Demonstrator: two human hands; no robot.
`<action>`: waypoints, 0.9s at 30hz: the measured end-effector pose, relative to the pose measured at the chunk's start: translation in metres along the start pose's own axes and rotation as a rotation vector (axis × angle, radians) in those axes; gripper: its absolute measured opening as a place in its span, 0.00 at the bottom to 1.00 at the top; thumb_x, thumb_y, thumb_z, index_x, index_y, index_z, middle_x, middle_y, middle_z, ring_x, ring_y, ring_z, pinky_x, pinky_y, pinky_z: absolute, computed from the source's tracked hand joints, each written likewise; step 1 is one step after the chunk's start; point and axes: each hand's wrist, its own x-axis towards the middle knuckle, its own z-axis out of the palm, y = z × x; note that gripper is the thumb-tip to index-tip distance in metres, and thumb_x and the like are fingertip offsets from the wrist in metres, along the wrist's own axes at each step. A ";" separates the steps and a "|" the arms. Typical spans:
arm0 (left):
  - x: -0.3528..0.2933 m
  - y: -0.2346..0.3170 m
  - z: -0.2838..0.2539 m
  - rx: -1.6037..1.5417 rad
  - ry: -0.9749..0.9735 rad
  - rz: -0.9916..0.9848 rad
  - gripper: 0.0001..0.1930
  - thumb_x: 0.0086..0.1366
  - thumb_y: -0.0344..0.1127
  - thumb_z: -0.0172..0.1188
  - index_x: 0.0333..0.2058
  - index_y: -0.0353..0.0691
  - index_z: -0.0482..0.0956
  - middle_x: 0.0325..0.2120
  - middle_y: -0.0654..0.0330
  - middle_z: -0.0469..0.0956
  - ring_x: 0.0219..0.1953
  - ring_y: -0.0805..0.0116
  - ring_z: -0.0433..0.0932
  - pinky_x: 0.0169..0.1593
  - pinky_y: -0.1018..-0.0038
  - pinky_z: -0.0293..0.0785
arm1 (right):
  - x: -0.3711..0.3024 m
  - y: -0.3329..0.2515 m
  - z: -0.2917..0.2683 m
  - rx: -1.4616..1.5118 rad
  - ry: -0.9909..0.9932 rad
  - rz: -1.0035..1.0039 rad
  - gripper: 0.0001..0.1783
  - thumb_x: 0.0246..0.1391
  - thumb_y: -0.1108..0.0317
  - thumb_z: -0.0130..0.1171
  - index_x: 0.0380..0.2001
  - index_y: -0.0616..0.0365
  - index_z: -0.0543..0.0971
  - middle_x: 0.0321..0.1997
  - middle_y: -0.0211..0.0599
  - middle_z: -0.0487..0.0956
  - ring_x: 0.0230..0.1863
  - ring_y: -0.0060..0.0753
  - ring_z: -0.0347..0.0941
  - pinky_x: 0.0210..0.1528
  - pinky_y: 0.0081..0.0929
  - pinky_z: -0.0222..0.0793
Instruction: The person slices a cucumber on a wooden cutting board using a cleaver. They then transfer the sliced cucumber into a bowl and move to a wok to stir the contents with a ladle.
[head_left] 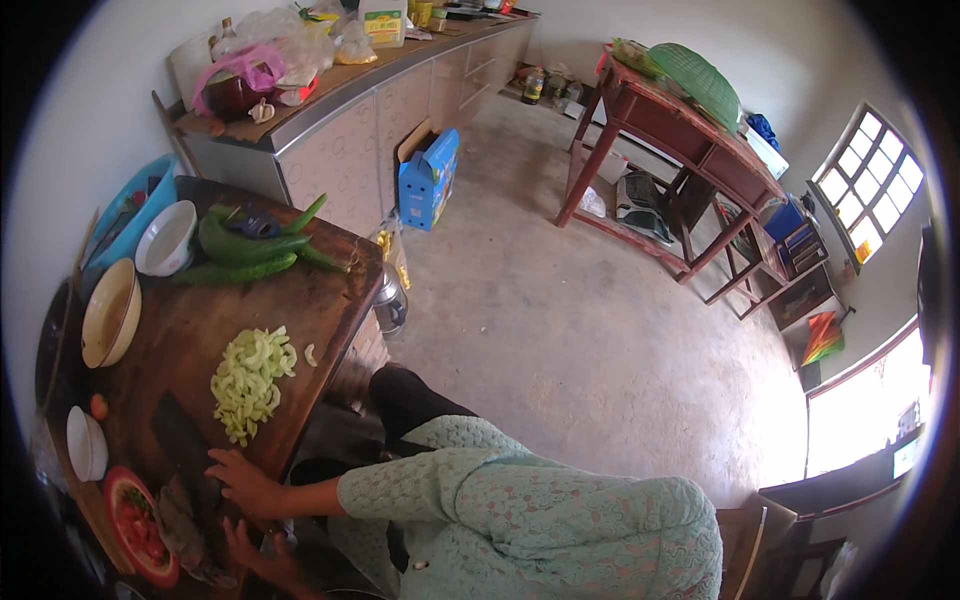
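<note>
The 2 hands are apart, fingers spread, at the near side of a wooden table (165, 345). The right hand (248, 487) is just beside a dark, flat blade (180, 430); contact cannot be determined. The left hand (265, 562) is near a grey cloth (181, 530). 1 heap of chopped green vegetable (250, 385) lies on the tabletop, near the right hand. 1 red-rimmed plate (160, 575) holds red pieces (140, 530).
</note>
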 end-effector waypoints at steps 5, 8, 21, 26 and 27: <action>0.012 0.037 -0.013 0.136 0.041 0.103 0.30 0.60 0.54 0.58 0.54 0.38 0.71 0.56 0.49 0.68 0.59 0.52 0.66 0.63 0.51 0.54 | 0.003 0.001 0.009 0.031 -0.017 -0.010 0.22 0.47 0.80 0.54 0.49 0.61 0.72 0.65 0.53 0.58 0.66 0.55 0.52 0.66 0.39 0.53; 0.015 0.023 -0.001 0.184 -0.043 0.166 0.30 0.58 0.50 0.62 0.55 0.39 0.69 0.58 0.51 0.67 0.61 0.54 0.65 0.64 0.50 0.52 | 0.002 0.022 0.014 -0.140 0.021 -0.190 0.22 0.50 0.77 0.52 0.51 0.57 0.71 0.64 0.53 0.59 0.66 0.56 0.53 0.67 0.41 0.52; 0.010 0.034 -0.018 0.028 0.139 -0.110 0.20 0.61 0.36 0.60 0.50 0.36 0.72 0.54 0.49 0.70 0.59 0.50 0.66 0.64 0.52 0.54 | -0.042 -0.101 -0.182 -0.303 0.021 -0.428 0.26 0.51 0.78 0.55 0.56 0.58 0.70 0.61 0.47 0.68 0.61 0.50 0.64 0.61 0.39 0.60; 0.012 0.030 -0.010 0.047 0.203 -0.154 0.17 0.64 0.35 0.58 0.49 0.35 0.72 0.53 0.49 0.71 0.58 0.50 0.67 0.63 0.54 0.55 | -0.017 -0.032 -0.253 -0.603 0.337 -0.219 0.21 0.57 0.73 0.52 0.56 0.58 0.71 0.61 0.45 0.69 0.63 0.47 0.63 0.64 0.38 0.56; 0.011 0.029 -0.010 0.070 0.215 -0.161 0.16 0.64 0.35 0.57 0.49 0.35 0.72 0.53 0.49 0.71 0.58 0.51 0.67 0.63 0.54 0.55 | -0.015 -0.021 -0.263 -0.665 0.354 -0.183 0.21 0.58 0.71 0.52 0.56 0.58 0.71 0.61 0.45 0.69 0.63 0.47 0.62 0.65 0.39 0.55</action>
